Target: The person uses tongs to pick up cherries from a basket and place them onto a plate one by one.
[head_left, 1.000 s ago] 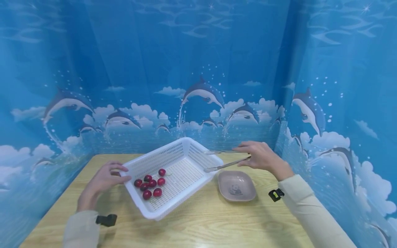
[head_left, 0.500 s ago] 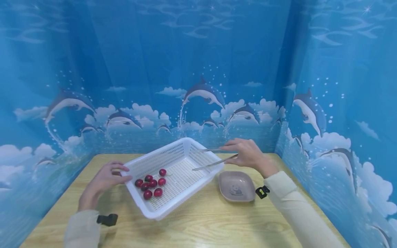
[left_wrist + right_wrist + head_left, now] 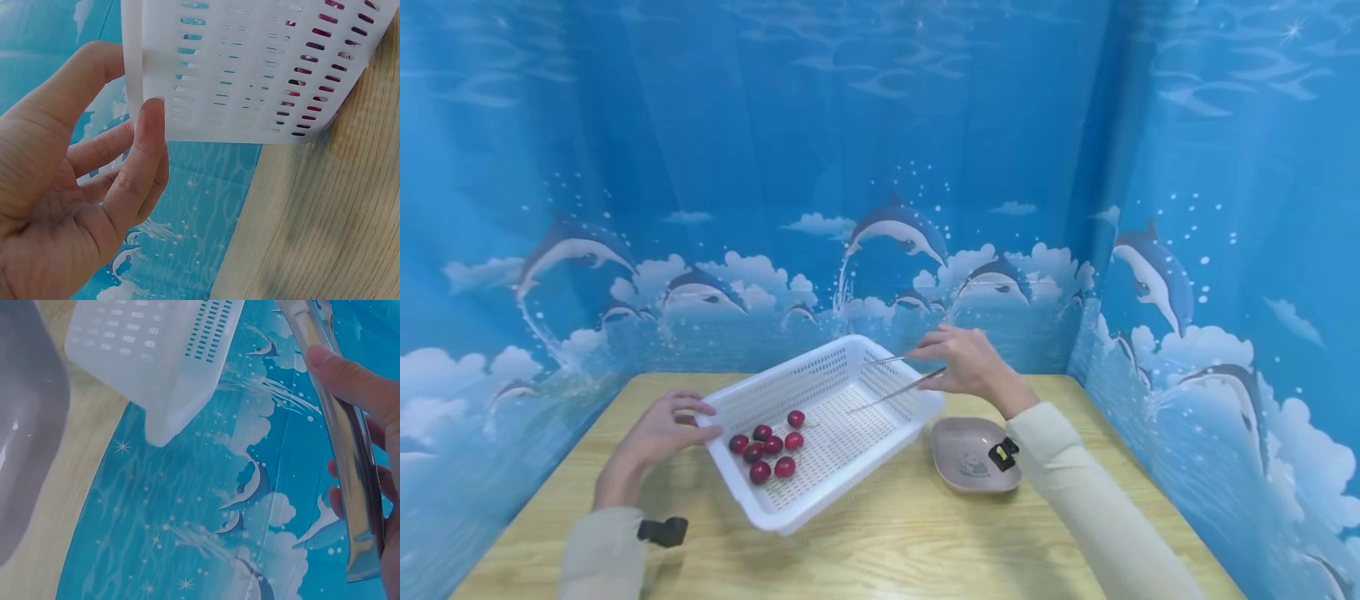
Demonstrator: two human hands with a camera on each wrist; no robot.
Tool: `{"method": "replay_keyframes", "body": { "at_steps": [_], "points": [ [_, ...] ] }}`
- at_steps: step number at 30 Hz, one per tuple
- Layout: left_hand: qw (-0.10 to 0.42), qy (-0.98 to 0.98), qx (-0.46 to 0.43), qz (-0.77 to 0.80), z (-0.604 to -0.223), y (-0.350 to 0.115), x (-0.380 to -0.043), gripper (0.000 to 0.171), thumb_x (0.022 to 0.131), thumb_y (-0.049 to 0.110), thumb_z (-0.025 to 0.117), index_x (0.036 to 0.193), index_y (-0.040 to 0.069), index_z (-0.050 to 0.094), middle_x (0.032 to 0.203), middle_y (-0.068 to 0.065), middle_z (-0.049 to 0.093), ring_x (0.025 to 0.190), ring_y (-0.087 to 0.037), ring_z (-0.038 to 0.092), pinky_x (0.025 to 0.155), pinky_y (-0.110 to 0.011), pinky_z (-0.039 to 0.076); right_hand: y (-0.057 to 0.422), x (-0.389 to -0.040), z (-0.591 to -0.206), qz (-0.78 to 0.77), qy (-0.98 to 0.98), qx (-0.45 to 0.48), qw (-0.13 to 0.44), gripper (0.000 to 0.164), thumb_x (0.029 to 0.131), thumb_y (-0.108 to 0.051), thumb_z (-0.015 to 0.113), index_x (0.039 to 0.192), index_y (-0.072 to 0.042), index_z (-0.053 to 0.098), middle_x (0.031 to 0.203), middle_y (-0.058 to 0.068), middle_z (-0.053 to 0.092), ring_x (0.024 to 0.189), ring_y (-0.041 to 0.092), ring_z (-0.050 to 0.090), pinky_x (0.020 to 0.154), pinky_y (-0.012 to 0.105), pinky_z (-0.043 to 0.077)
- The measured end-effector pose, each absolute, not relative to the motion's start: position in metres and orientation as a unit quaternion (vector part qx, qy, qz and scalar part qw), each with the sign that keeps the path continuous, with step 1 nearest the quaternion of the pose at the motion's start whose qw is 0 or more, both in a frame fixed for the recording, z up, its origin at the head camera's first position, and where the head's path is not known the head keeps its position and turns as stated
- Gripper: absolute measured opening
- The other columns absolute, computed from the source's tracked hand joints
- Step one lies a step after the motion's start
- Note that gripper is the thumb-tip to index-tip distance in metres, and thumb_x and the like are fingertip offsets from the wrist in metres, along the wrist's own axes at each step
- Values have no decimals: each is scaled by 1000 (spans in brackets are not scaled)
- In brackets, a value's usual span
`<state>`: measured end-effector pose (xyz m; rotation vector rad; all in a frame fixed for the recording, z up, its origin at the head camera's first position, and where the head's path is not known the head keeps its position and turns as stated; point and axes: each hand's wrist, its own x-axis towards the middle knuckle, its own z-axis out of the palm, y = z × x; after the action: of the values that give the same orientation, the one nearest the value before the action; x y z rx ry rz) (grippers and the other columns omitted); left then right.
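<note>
Several red cherries (image 3: pixel 785 467) lie grouped near the left end of a white perforated plastic basket (image 3: pixel 865 427). At that end my left hand (image 3: pixel 658 429) grips the basket's rim, its digits on both sides of the edge in the left wrist view. Metal tongs (image 3: pixel 901 388) are held in my right hand (image 3: pixel 966 362), with thumb and fingers around the arms. The tongs' tips are spread apart over the right part of the basket, with no cherry between them. In the right wrist view the tongs (image 3: pixel 350 469) show close up, their tips cut off.
A pinkish-brown square dish (image 3: pixel 951 450) with a panda print stands on the wooden table (image 3: pixel 880 550), right of the basket and partly below my right wrist. Blue dolphin-printed curtains (image 3: pixel 820 167) enclose the table at the back and sides.
My right hand has moved left with the tongs, bringing their tips further over the basket. My left hand, the basket and the cherries have hardly shifted.
</note>
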<state>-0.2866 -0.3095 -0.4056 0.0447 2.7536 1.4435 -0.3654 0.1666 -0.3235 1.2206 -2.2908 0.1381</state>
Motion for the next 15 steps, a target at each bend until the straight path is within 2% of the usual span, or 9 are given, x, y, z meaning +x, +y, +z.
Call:
{"method": "replay_keyframes", "body": {
  "at_steps": [1,4,10,15],
  "points": [
    [16,885,16,464,-406,-310,-287,61,85,26,84,129,-8,61,159,-31,30,128,-48,57,99,-51,60,164,-367,-323,49,-850,454,264,46,73,-38,93,116,-26,79,111,-2,79,99,19,73,52,19,48],
    [15,885,17,465,-406,-310,-287,59,85,25,84,128,-9,62,159,-31,30,127,-48,57,98,-50,61,156,-370,-319,36,-849,459,260,46,75,-38,92,118,-26,79,113,-2,79,100,19,72,53,18,47],
    [16,886,12,464,-406,-310,-287,60,85,27,84,129,-8,62,159,-31,31,129,-48,56,99,-51,60,140,-376,-315,16,-844,471,254,48,76,-36,91,120,-25,78,116,0,78,104,20,70,66,28,60],
    [18,886,12,463,-406,-310,-288,60,85,27,84,129,-7,62,159,-30,31,129,-48,55,100,-53,59,125,-382,-313,-6,-840,484,245,45,77,-37,90,119,-26,78,115,-1,78,103,18,69,74,30,62]
  ]
}}
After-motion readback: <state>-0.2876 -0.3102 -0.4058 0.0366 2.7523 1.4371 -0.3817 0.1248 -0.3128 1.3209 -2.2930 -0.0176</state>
